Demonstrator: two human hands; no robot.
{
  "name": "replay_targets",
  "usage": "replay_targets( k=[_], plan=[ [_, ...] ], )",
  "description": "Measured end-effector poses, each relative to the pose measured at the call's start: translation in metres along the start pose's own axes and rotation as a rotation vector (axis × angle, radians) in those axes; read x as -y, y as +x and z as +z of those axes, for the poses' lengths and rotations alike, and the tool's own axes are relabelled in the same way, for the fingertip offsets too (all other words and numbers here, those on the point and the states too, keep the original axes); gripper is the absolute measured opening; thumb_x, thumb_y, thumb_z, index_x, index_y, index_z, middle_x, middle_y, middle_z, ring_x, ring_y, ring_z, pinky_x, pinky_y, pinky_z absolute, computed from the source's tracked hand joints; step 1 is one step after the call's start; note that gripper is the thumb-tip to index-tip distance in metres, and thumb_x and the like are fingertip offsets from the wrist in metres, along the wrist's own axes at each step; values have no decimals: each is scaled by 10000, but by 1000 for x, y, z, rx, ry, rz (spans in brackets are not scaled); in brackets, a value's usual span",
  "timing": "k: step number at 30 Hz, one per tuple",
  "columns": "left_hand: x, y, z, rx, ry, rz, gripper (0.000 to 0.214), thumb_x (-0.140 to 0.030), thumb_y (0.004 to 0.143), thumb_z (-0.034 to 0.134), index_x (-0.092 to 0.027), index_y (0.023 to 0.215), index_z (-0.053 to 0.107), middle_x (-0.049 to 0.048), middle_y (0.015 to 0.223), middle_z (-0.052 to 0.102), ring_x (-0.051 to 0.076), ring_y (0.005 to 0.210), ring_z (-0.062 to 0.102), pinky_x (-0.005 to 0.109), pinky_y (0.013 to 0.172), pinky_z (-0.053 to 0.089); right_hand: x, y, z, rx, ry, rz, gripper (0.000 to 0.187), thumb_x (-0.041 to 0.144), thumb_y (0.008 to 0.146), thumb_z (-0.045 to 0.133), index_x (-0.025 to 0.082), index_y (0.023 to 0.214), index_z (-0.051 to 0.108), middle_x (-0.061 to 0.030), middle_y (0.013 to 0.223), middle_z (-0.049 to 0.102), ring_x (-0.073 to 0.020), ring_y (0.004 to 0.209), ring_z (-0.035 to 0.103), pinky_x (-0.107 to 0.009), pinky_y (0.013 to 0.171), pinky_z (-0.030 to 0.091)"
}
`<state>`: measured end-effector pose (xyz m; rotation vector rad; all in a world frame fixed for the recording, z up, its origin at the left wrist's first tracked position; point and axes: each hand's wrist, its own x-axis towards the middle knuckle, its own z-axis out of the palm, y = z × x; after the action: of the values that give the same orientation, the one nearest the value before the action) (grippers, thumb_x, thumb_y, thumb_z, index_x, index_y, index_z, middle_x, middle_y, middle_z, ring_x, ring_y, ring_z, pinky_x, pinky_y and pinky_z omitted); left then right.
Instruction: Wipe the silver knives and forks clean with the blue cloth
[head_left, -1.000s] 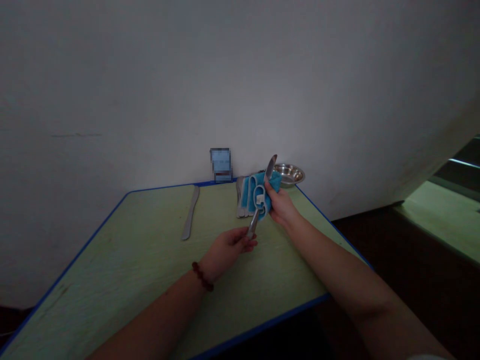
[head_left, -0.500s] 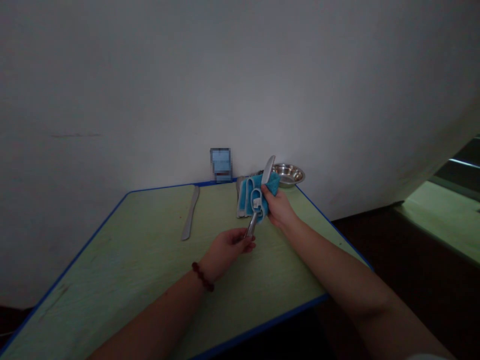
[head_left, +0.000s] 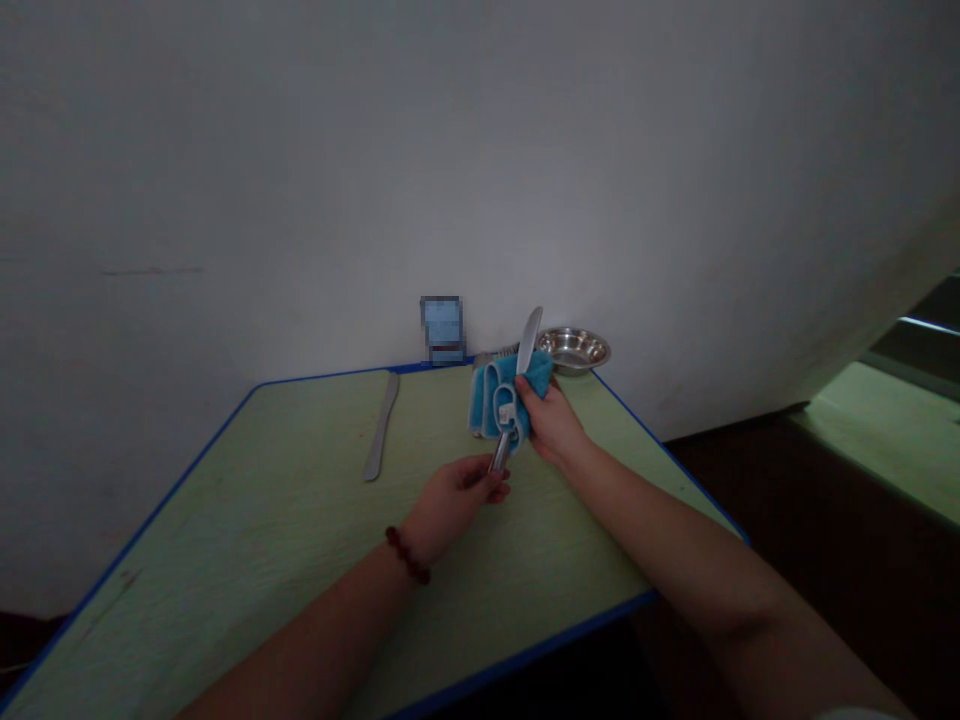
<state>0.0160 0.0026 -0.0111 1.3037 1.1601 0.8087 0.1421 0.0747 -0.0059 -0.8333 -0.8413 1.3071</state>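
Note:
My left hand [head_left: 463, 498] is closed around the handle end of a metal table knife [head_left: 529, 338], held slanting with its blade up and away from me. My right hand [head_left: 551, 420] grips a blue cloth [head_left: 495, 395] with a pale edge and a small white tag. The cloth is bunched around the middle of the knife, and my right thumb presses on the blade's lower part. Behind the cloth, several pieces of metal cutlery [head_left: 510, 350] lie partly hidden. A second table knife [head_left: 382, 428] rests on the table to the left.
The pale green table [head_left: 285, 530] has a blue edge and stands against a grey wall [head_left: 337, 180]. A shiny metal bowl [head_left: 576, 350] sits at the back right corner. A blurred-out upright device [head_left: 443, 330] stands at the back edge.
My right hand and the cloth have shifted slightly left and down along the knife. The held knife's tip has swung a little left. My left hand stays nearly in place.

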Motion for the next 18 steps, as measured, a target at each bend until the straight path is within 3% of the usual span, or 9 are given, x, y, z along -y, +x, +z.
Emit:
replay_targets(
  k=[18],
  plan=[
    [-2, 1, 0, -61, -21, 32, 252, -323, 658, 545, -129, 809, 600, 33, 732, 618, 146, 668, 569, 315, 718, 446, -9, -8, 2, 64, -139, 21, 274, 407, 585, 611, 172, 724, 589, 8, 659, 619, -100, 570, 555, -250, 588, 461]
  ],
)
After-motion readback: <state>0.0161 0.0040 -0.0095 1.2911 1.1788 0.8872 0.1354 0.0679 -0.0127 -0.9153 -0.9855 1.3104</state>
